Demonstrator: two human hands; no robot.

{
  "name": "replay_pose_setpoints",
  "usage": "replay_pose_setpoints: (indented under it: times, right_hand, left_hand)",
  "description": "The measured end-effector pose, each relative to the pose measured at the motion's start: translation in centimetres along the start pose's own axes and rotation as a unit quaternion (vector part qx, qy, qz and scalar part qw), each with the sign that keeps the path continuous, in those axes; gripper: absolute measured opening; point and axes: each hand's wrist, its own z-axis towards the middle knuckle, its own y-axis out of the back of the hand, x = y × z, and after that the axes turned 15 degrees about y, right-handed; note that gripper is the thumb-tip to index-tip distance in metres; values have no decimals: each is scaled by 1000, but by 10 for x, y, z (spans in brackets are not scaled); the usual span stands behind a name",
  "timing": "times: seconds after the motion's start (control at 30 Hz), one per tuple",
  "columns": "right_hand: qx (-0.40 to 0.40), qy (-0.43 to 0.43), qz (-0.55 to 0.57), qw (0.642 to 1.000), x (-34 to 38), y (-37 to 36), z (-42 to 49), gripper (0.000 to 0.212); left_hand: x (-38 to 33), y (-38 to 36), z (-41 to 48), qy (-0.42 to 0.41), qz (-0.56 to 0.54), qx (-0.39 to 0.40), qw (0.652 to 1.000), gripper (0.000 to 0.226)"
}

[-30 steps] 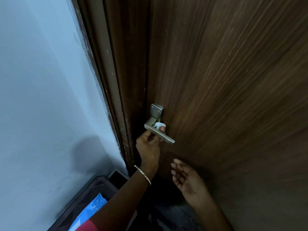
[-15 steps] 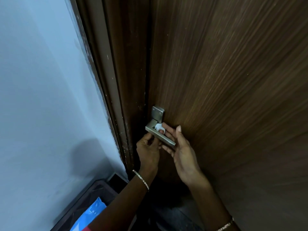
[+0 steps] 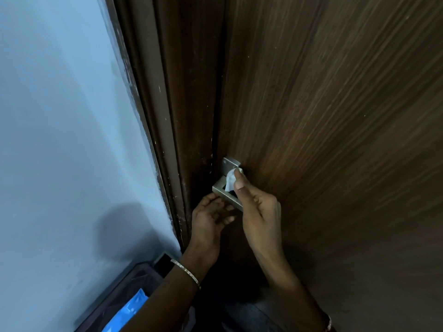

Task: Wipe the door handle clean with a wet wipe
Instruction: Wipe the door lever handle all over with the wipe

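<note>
I see my right hand (image 3: 259,212) pinching the wet wipe (image 3: 230,180) against the door handle (image 3: 224,190), by its plate on the door; my left hand (image 3: 208,218), fingers loosely curled and empty, steadies the lever below. I'd press firmly, working round the neck. One handle, one wipe, two hands

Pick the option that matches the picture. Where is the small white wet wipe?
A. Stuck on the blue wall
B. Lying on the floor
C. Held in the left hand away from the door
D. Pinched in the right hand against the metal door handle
D: the right hand pinches the small white wet wipe against the square metal door handle; the left hand holds none.
</note>
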Motion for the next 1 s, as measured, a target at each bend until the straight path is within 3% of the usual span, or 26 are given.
replay_pose_setpoints:
  times: [0.13, 0.27, 0.4, 0.53, 0.67, 0.8, 1.0]
  right_hand:
    - [7, 113, -139, 984, -2, -5, -1, 38]
    - [-35, 221, -289, 931, -8, -16, 2, 42]
    - [-13, 293, -391, 873, -14, -28, 18, 33]
    - [30, 334, -451, 827, -16, -44, 38, 23]
    - [63, 339, -485, 804, -13, -45, 45, 22]
    - [55, 304, -462, 831, -15, -21, 30, 36]
    - [-18, 165, -291, 942, -31, 9, -4, 19]
  left_hand:
    - [-4, 1, -1, 71, -45, 31, 996, 41]
    - [-6, 2, 1, 82, -50, 34, 995, 42]
    - [-3, 8, 2, 78, -51, 36, 995, 32]
    - [-4, 8, -2, 73, -61, 35, 995, 24]
    - [-7, 9, -3, 69, -59, 42, 995, 27]
    - [-8, 11, -2, 87, -65, 37, 993, 33]
    - [-12, 11, -3, 97, -43, 0, 994, 27]
